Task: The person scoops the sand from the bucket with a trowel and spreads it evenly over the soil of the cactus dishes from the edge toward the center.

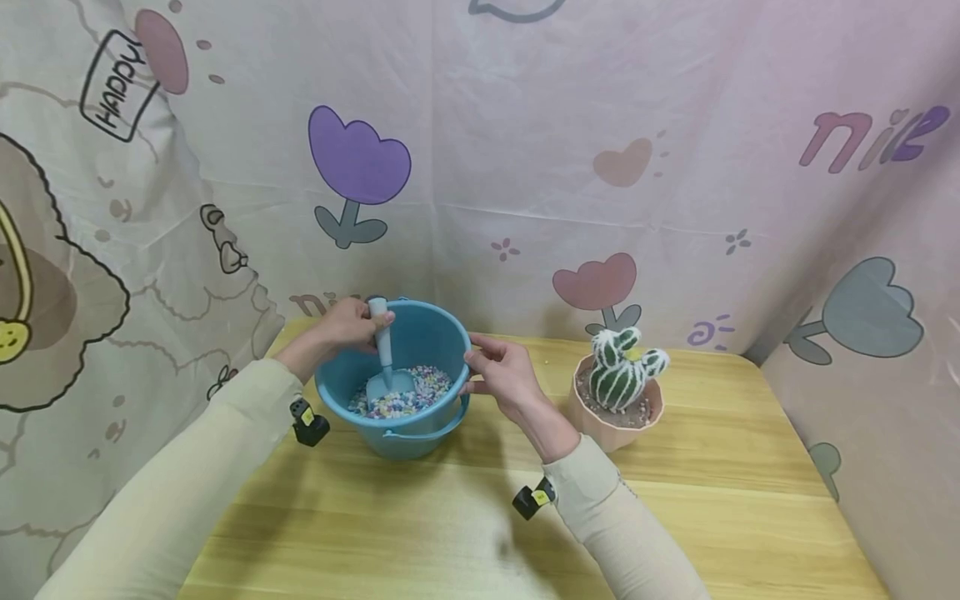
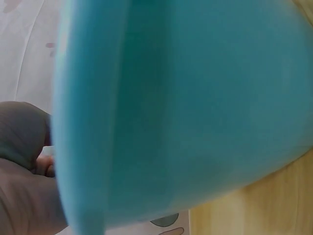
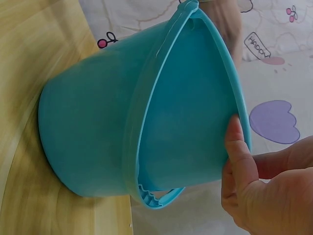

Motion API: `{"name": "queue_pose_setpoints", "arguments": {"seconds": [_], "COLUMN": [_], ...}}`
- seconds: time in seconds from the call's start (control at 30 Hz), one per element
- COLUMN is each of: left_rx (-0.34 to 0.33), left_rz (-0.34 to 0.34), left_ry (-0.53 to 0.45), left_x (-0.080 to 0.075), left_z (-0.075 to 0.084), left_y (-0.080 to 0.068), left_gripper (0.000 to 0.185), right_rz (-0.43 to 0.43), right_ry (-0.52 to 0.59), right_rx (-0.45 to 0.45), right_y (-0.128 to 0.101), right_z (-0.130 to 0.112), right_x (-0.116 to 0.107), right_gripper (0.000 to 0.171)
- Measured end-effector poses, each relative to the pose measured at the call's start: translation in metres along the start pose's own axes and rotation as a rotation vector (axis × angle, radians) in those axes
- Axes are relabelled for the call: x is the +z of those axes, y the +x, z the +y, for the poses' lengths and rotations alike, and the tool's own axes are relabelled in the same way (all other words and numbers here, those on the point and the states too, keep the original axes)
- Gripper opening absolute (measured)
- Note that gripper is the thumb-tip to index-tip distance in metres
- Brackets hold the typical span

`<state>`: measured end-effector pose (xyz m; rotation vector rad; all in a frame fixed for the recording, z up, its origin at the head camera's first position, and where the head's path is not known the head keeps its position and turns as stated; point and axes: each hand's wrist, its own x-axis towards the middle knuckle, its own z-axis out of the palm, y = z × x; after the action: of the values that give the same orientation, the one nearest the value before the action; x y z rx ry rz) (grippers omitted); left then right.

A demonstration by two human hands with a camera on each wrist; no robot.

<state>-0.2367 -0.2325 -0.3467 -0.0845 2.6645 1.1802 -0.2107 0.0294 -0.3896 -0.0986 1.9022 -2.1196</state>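
Note:
A blue bucket (image 1: 405,444) stands upright on the wooden table with multicoloured small pebbles or beads (image 1: 431,385) inside. My left hand (image 1: 348,323) grips the pale handle of a small shovel (image 1: 383,343), whose blue blade rests in the beads. On the opposite side, my right hand (image 1: 510,379) pinches the bucket's rim, thumb on top and fingers along the outside. The bucket wall (image 2: 205,98) fills most of the left wrist view and hides the shovel, with part of my left hand (image 2: 24,166) at the edge. The bucket's handle hangs down in front.
Right of the bucket, a potted cactus (image 1: 618,382) stands in a pink pot (image 1: 611,435) close to my right forearm. A printed cloth (image 1: 480,167) hangs behind and beside the table (image 1: 420,533).

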Motion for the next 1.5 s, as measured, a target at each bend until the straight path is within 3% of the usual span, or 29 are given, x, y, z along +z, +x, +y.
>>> {"name": "queue_pose_setpoints", "arguments": {"seconds": [0.4,0.83,1.5], "left_rx": [-0.028,0.002,-0.068], "left_rz": [0.008,0.019,0.004], "left_ry": [-0.029,-0.039,-0.07], "left_x": [0.0035,0.0059,0.0061], "left_z": [0.0003,0.0018,0.0038], "left_y": [-0.0005,-0.0016,-0.0001], "left_gripper": [0.042,0.043,0.043], "right_rz": [0.003,0.001,-0.007], "right_ry": [-0.015,-0.02,-0.021], "right_rx": [0.009,0.013,0.003], "right_y": [-0.0002,-0.0008,-0.0007], "right_z": [-0.0007,-0.0017,-0.0024], "right_x": [-0.0002,-0.0009,-0.0001], "right_gripper": [0.043,0.043,0.044]}}
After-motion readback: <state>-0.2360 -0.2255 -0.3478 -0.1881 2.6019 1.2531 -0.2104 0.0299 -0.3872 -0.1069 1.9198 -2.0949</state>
